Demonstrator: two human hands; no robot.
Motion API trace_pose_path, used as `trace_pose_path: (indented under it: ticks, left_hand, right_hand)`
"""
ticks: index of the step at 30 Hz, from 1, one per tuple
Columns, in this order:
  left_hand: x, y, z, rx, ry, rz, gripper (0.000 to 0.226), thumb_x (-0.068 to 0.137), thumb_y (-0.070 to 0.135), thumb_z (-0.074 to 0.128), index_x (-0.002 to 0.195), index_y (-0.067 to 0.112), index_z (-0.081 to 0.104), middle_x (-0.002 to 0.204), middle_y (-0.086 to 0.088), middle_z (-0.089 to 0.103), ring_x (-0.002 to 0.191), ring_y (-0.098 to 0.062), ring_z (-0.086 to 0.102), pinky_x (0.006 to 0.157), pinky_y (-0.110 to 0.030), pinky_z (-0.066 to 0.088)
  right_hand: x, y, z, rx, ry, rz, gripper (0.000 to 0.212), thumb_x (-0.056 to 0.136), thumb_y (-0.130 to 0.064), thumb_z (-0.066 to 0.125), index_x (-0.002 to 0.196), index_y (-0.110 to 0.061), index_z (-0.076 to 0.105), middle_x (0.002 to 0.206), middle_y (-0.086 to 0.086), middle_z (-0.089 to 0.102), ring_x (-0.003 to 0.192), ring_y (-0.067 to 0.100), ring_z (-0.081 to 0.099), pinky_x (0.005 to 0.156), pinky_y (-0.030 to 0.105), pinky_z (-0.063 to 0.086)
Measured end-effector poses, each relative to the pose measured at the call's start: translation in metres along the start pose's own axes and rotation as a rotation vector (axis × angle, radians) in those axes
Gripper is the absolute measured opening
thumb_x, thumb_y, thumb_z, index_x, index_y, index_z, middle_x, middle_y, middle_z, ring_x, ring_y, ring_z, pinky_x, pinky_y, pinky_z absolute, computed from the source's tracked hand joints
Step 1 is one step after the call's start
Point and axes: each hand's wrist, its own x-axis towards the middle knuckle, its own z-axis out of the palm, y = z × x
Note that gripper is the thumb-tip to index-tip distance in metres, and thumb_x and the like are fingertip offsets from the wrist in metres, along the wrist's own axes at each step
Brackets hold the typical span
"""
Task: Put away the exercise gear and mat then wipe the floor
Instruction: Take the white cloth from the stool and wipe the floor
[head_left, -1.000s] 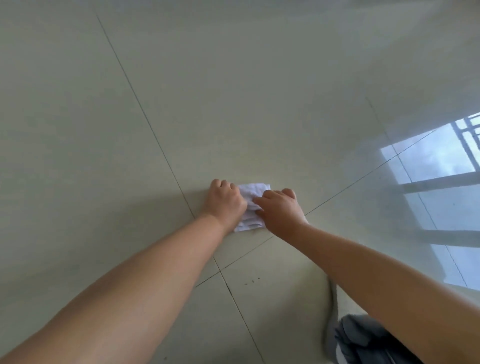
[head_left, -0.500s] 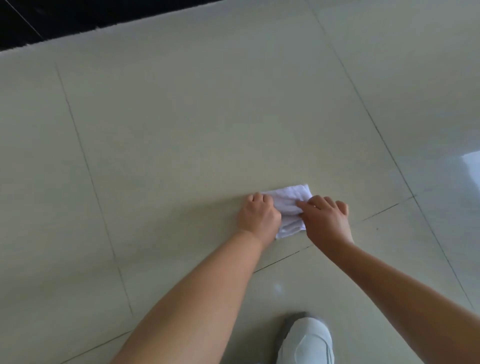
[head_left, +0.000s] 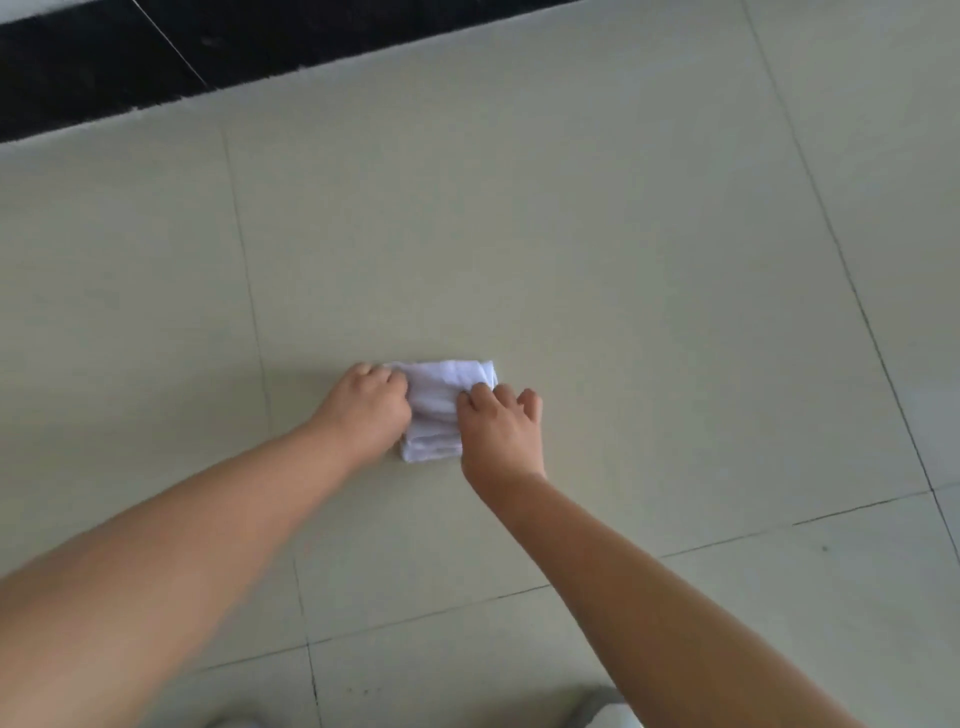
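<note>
A folded white cloth (head_left: 439, 402) lies flat on the pale tiled floor (head_left: 597, 270), near the middle of the view. My left hand (head_left: 366, 408) grips its left edge with curled fingers. My right hand (head_left: 501, 428) holds its right side, fingertips curled onto the cloth's top. Both arms reach forward and down from the bottom of the view. The hands hide the cloth's two side edges.
A black strip (head_left: 156, 57) borders the floor along the top left. Dark grout lines cross the tiles. A bit of a light shoe (head_left: 602, 712) shows at the bottom edge, right of centre.
The cloth and both hands have slid across the tiles toward the black strip, which has come into view. The bright window reflection on the right is gone.
</note>
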Motion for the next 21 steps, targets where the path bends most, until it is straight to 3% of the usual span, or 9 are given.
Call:
trace_pose_path:
  ticks: [1, 3, 6, 8, 10, 13, 17, 19, 21]
  left_hand:
    - [0.002, -0.003, 0.007, -0.003, 0.071, 0.050, 0.033, 0.060, 0.014, 0.040, 0.047, 0.008, 0.070, 0.050, -0.001, 0.062, 0.046, -0.017, 0.064, 0.046, -0.018, 0.046]
    - [0.009, 0.018, 0.014, -0.048, 0.203, 0.166, 0.033, 0.059, 0.013, 0.038, 0.044, 0.008, 0.066, 0.047, -0.001, 0.060, 0.043, -0.019, 0.060, 0.044, -0.019, 0.044]
    - [0.039, 0.084, -0.022, -0.189, 0.251, 0.334, 0.036, 0.059, 0.015, 0.036, 0.043, 0.008, 0.067, 0.048, -0.002, 0.060, 0.047, -0.016, 0.061, 0.049, -0.014, 0.042]
    - [0.066, 0.118, -0.063, -0.291, 0.195, 0.405, 0.039, 0.072, 0.010, 0.038, 0.069, 0.008, 0.077, 0.076, -0.007, 0.070, 0.075, -0.021, 0.068, 0.068, -0.020, 0.048]
    - [0.108, 0.136, -0.088, -0.377, 0.112, 0.374, 0.036, 0.093, 0.008, 0.037, 0.117, 0.004, 0.064, 0.122, -0.014, 0.058, 0.117, -0.031, 0.052, 0.096, -0.032, 0.040]
    - [0.154, 0.100, -0.101, -0.462, 0.081, 0.099, 0.037, 0.098, 0.011, 0.037, 0.131, 0.002, 0.052, 0.137, -0.015, 0.049, 0.130, -0.033, 0.043, 0.106, -0.035, 0.034]
    - [0.141, -0.010, -0.063, -0.470, 0.097, -0.234, 0.037, 0.096, 0.003, 0.033, 0.122, -0.008, 0.057, 0.127, -0.024, 0.058, 0.119, -0.038, 0.054, 0.098, -0.038, 0.043]
    - [0.110, -0.046, -0.029, -0.346, 0.237, -0.123, 0.036, 0.086, 0.002, 0.037, 0.098, -0.008, 0.069, 0.100, -0.025, 0.068, 0.093, -0.041, 0.065, 0.079, -0.041, 0.053]
    - [0.067, -0.054, -0.007, -0.167, 0.193, -0.087, 0.037, 0.069, 0.007, 0.035, 0.066, -0.005, 0.070, 0.065, -0.020, 0.065, 0.058, -0.035, 0.065, 0.051, -0.035, 0.055]
  right_hand:
    - [-0.012, 0.001, 0.000, -0.003, -0.011, 0.001, 0.029, 0.046, -0.003, 0.038, 0.054, -0.016, 0.063, 0.060, -0.001, 0.058, 0.053, 0.022, 0.058, 0.070, 0.029, 0.031]
    - [-0.043, 0.029, 0.007, -0.004, -0.082, 0.004, 0.036, 0.049, -0.006, 0.029, 0.055, -0.019, 0.062, 0.058, -0.004, 0.057, 0.048, 0.021, 0.056, 0.066, 0.028, 0.023]
    - [-0.067, 0.110, -0.011, -0.095, -0.008, 0.139, 0.034, 0.052, -0.003, 0.050, 0.073, -0.016, 0.073, 0.064, 0.001, 0.062, 0.053, 0.024, 0.062, 0.067, 0.031, 0.024]
    - [-0.056, 0.162, -0.030, -0.109, 0.039, 0.265, 0.032, 0.061, -0.006, 0.058, 0.088, -0.010, 0.076, 0.072, 0.010, 0.066, 0.063, 0.031, 0.065, 0.073, 0.033, 0.029]
    - [-0.015, 0.185, -0.050, -0.109, 0.093, 0.381, 0.032, 0.084, -0.009, 0.052, 0.111, -0.011, 0.070, 0.096, 0.017, 0.066, 0.090, 0.037, 0.062, 0.084, 0.039, 0.033]
    - [0.063, 0.170, -0.060, -0.068, 0.140, 0.406, 0.038, 0.098, -0.018, 0.040, 0.134, -0.023, 0.052, 0.128, 0.011, 0.051, 0.120, 0.030, 0.042, 0.096, 0.034, 0.025]
    - [0.135, 0.083, -0.051, -0.018, 0.094, 0.233, 0.040, 0.097, -0.022, 0.039, 0.136, -0.025, 0.045, 0.136, 0.006, 0.042, 0.126, 0.027, 0.035, 0.099, 0.035, 0.027]
    - [0.132, 0.035, -0.035, 0.005, 0.065, 0.147, 0.045, 0.095, -0.019, 0.040, 0.140, -0.024, 0.038, 0.137, 0.005, 0.039, 0.125, 0.028, 0.035, 0.097, 0.038, 0.029]
    - [0.101, 0.006, -0.013, 0.013, 0.053, 0.112, 0.049, 0.088, -0.013, 0.041, 0.137, -0.020, 0.044, 0.129, 0.006, 0.048, 0.117, 0.029, 0.043, 0.093, 0.040, 0.032]
